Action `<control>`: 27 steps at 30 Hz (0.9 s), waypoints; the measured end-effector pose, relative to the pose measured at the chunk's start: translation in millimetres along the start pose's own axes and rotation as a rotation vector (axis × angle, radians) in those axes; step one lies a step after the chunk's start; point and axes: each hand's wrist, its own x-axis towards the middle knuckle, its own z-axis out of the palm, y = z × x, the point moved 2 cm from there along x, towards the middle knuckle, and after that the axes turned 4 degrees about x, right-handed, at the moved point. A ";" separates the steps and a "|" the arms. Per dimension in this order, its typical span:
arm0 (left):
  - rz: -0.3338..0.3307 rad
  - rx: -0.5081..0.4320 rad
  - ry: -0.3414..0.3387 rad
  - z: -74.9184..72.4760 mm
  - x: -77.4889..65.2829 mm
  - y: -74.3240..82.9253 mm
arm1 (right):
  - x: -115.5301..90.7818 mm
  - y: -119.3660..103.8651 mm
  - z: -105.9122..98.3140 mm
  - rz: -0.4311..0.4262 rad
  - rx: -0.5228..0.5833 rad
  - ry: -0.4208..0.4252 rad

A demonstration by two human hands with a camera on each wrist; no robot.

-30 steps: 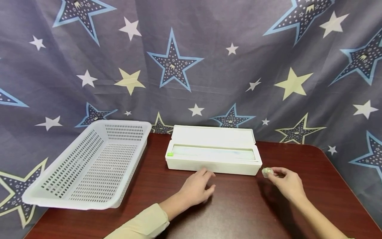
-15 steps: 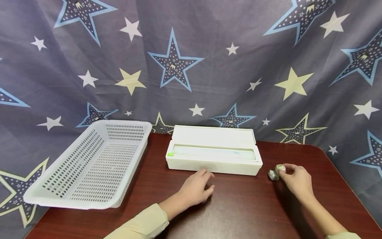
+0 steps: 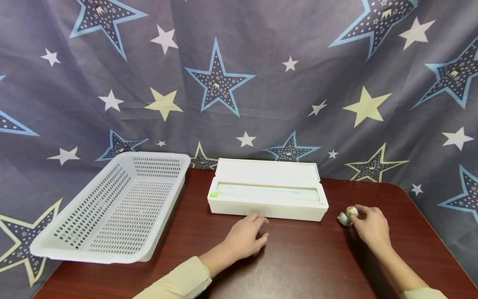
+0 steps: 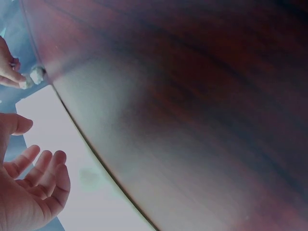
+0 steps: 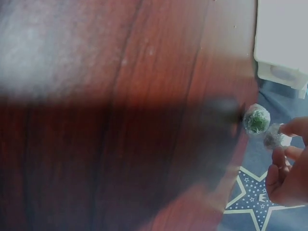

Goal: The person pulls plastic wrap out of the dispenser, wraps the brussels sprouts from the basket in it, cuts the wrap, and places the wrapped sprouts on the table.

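In the head view, my right hand point(image 3: 371, 228) pinches a small ball wrapped in clear film point(image 3: 352, 211) between thumb and fingers. A second film-wrapped ball point(image 3: 344, 219), greenish inside in the right wrist view, touches or nearly touches the held one on its left. My left hand point(image 3: 244, 236) holds nothing, its fingers loosely bent near the front of a long white box point(image 3: 267, 208). This box has its lid raised at the back, a pale clear film across its opening and a green slider point(image 3: 213, 194) at the left end.
A white perforated basket point(image 3: 149, 245) stands on the left of the dark red table point(image 3: 291, 257). Behind the table hangs a grey curtain point(image 3: 269, 50) printed with stars. The table's right edge slopes away beyond my right hand.
My right hand has moved right, away from the box's right end, and a second wrapped ball has come into view beside the held one. The left hand stays in place.
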 end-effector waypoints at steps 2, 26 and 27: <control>0.000 0.002 0.001 -0.1 0.0 0.2 | 0.5 2.0 -0.6 0.011 -0.002 -0.002; -0.003 0.008 0.009 0.0 1.2 1.4 | 6.6 19.1 -2.0 0.060 -0.070 -0.022; -0.003 0.005 0.008 0.0 1.3 1.4 | 6.4 20.9 -1.6 0.061 -0.075 -0.029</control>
